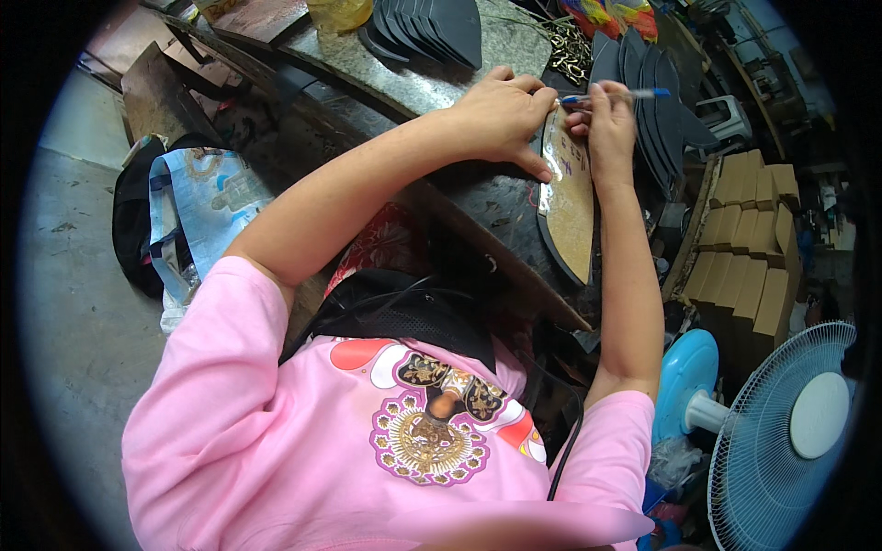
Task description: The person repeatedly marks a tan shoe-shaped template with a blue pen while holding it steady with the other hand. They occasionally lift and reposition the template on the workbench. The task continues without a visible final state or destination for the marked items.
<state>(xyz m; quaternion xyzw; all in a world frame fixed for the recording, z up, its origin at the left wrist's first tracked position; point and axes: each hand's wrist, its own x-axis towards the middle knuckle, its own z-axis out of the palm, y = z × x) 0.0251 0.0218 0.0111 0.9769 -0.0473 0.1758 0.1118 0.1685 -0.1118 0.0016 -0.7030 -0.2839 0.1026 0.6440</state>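
Note:
A tan, leaf-shaped template with handwritten marks lies on a dark sheet piece of similar outline, whose edge shows along its left side. My left hand presses on the template's upper left edge, thumb stretched down along it and fingers near its top end. In my right hand is a pen with a blue end, pinched between the fingers. Its tip side points left, close to the template's top by my left fingers. The exact contact of the tip cannot be made out.
Stacked dark cut pieces stand at the back and to the right. Metal chain-like hardware lies beyond my hands. Brown cardboard boxes and a blue-white fan are on the right. A blue bag is at left.

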